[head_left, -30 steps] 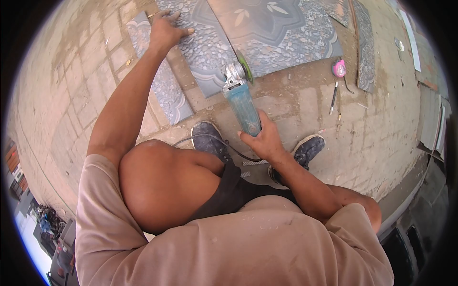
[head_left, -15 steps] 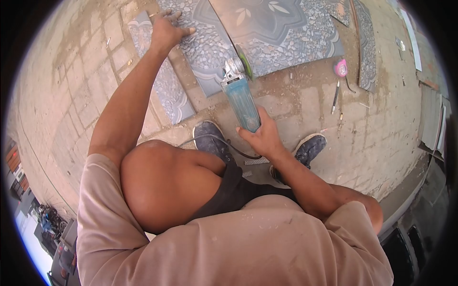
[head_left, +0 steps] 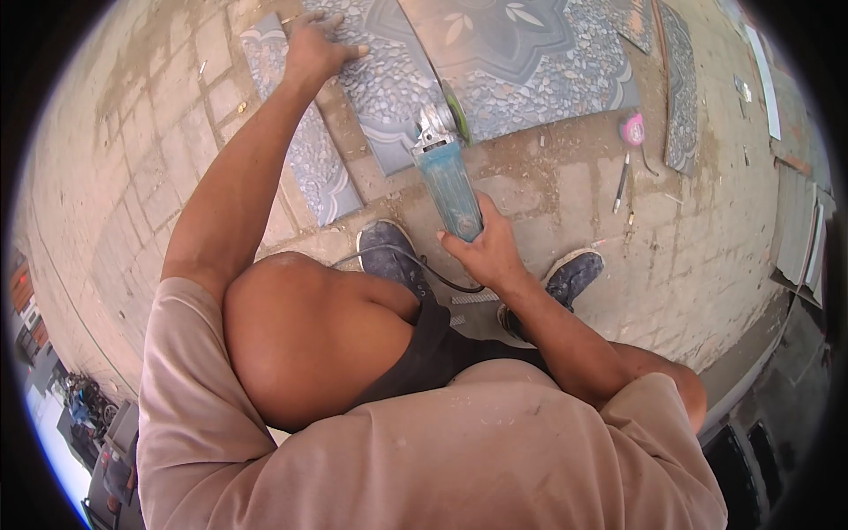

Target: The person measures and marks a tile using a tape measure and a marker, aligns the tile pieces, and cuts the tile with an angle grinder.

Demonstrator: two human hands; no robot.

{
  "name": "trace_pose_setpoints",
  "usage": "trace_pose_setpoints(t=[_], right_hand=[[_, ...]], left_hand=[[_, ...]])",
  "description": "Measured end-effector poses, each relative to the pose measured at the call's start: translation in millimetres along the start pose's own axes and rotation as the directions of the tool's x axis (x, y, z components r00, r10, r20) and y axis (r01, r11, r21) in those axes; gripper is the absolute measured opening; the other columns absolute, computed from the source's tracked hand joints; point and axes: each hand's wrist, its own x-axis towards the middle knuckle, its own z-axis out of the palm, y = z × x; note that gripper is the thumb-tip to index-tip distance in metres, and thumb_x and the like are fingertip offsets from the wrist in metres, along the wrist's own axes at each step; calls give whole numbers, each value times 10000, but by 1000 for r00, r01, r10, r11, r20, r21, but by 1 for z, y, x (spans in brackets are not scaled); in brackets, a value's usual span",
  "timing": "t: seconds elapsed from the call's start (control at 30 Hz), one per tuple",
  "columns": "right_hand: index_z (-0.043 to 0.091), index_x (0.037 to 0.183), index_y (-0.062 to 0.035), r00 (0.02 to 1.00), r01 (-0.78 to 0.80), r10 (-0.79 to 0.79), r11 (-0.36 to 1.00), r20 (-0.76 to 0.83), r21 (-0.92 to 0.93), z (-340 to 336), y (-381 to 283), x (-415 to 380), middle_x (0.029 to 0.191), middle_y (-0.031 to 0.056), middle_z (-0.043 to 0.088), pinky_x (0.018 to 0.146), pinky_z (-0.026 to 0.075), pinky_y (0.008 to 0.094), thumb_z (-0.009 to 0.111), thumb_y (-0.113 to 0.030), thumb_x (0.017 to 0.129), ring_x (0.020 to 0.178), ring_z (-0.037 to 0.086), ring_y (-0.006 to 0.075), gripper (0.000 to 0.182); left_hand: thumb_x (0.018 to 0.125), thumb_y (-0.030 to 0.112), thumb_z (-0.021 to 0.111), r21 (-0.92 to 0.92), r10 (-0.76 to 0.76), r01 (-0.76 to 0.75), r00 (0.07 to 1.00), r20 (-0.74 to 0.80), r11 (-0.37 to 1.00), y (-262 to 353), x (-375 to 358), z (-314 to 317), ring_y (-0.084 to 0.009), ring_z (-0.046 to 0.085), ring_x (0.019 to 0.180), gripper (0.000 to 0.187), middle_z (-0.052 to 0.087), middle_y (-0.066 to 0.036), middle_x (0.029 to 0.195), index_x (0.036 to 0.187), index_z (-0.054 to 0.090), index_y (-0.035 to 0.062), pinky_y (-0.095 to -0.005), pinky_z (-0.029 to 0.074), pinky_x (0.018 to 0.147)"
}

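Observation:
My right hand [head_left: 488,246] is wrapped round the rear body of a blue angle grinder [head_left: 448,187]. Its green-edged disc [head_left: 457,113] stands upright at the front edge of a patterned floor tile, in line with a dark straight gap. To the left of that gap lies a tile piece [head_left: 380,97] with a pebble print; to the right is a larger tile piece [head_left: 530,66] with a flower motif. My left hand [head_left: 316,51] rests with fingers spread on the left piece, near its outer edge. From the grinder's rear a cord [head_left: 446,281] runs back between my feet.
A narrow tile strip [head_left: 305,146] lies left of the tile. On the right are a pink tape measure [head_left: 632,131], a pen-like marker [head_left: 622,184] and another cut tile strip [head_left: 677,97]. My shoes [head_left: 389,252] stand on the dusty paving [head_left: 671,265].
The hands and grinder hold nearly the same pose. The view has shifted very slightly, and the grinder disc sits about where it was along the gap.

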Motion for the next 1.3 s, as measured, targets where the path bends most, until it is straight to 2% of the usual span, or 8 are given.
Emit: trace_pose_setpoints(t=[0.17, 0.23, 0.53, 0.57, 0.63, 0.77, 0.83, 1.3], right_hand=[[521, 1360, 28, 1000, 7, -7, 1000, -1, 1, 0, 1, -2, 1074, 278, 718, 901, 549, 454, 796, -234, 795, 1043, 714, 422, 681], [521, 1358, 25, 1000, 10, -10, 1000, 0, -1, 0, 4, -2, 1068, 276, 719, 898, 550, 455, 796, -235, 795, 1039, 714, 422, 679], [522, 1346, 23, 1000, 4, -4, 1000, 6, 4, 0, 4, -4, 1046, 274, 717, 888, 551, 458, 794, -231, 799, 1018, 716, 427, 661], [521, 1344, 26, 1000, 4, -4, 1000, 7, 14, 1, 5, -4, 1043, 277, 715, 887, 551, 459, 793, -227, 801, 1018, 715, 430, 657], [520, 1342, 28, 999, 35, -35, 999, -2, 18, 2, 8, -5, 1041, 280, 713, 885, 551, 459, 791, -224, 803, 1017, 713, 434, 654], [518, 1341, 33, 998, 65, -65, 998, -13, 16, 2, 9, -7, 1061, 283, 708, 885, 549, 457, 791, -218, 806, 1022, 709, 436, 650], [518, 1343, 31, 998, 64, -63, 998, -22, 26, 3, 10, -9, 1076, 281, 705, 890, 547, 454, 791, -216, 806, 1028, 708, 429, 651], [524, 1344, 36, 1000, -4, 4, 1000, -1, 12, 2, 12, -17, 1119, 276, 699, 915, 537, 437, 791, -195, 805, 1058, 706, 403, 645]], left_hand=[[622, 401, 968, 40, 31, -29, 998, -55, 999, 9, -3, -3, -336, 550, 1349, 826, 538, -184, 1488, 1317, 705, 39, -400, 454, 1126], [774, 165, 922, -168, -287, 313, 944, 161, 935, 30, -5, -10, -209, 571, 1307, 901, 597, -135, 1477, 1484, 396, -8, -365, 385, 1189], [822, 255, 890, -283, -337, 406, 904, 264, 869, 32, 0, -8, -143, 537, 1337, 858, 587, -60, 1504, 1489, 425, -17, -327, 287, 1235], [822, 255, 890, -283, -336, 406, 904, 264, 869, 17, 2, -1, -143, 537, 1337, 858, 587, -60, 1504, 1489, 425, -17, -327, 287, 1235], [621, 397, 970, 100, 46, -39, 997, -65, 994, -6, 2, 4, -333, 554, 1344, 826, 543, -185, 1481, 1312, 706, 30, -396, 452, 1127], [620, 409, 970, 89, 47, -40, 996, -72, 995, 1, 0, 2, -333, 555, 1340, 849, 530, -186, 1493, 1330, 694, 33, -393, 450, 1130], [827, 260, 886, -181, -306, 345, 928, 211, 921, 41, -10, -17, -137, 532, 1342, 845, 580, -55, 1511, 1486, 434, -16, -341, 286, 1238], [800, 115, 896, -286, -317, 362, 929, 192, 887, 37, -7, -13, -247, 532, 1361, 931, 526, -159, 1539, 1490, 292, -46, -379, 389, 1202]])
